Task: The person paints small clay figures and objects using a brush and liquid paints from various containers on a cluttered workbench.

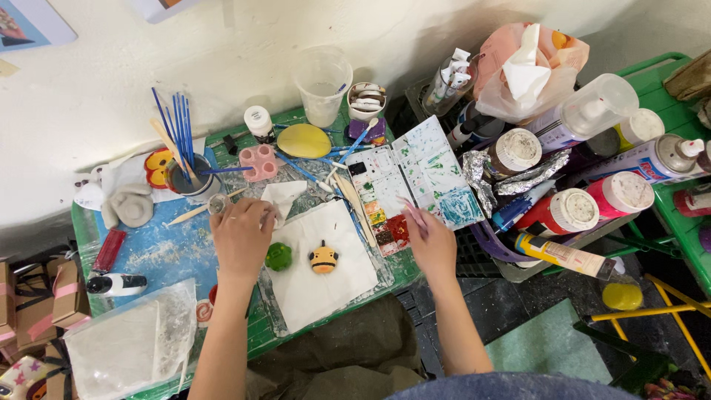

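**Two painted figures between the hands, brush held over the palette**

Left of centre, the left hand is laid fingers-down on the upper left corner of the white paper sheet, touching a crumpled tissue; whether anything is gripped cannot be told. Just right of it, on the sheet, one green clay piece is seen, and beside that one orange striped clay figure: two figures, both nearer the left hand. Further right, the right hand is closed on one pink-handled paintbrush, its long axis running up and leftward, over the one open watercolour palette. About six blue brushes are counted in the cup at upper left.
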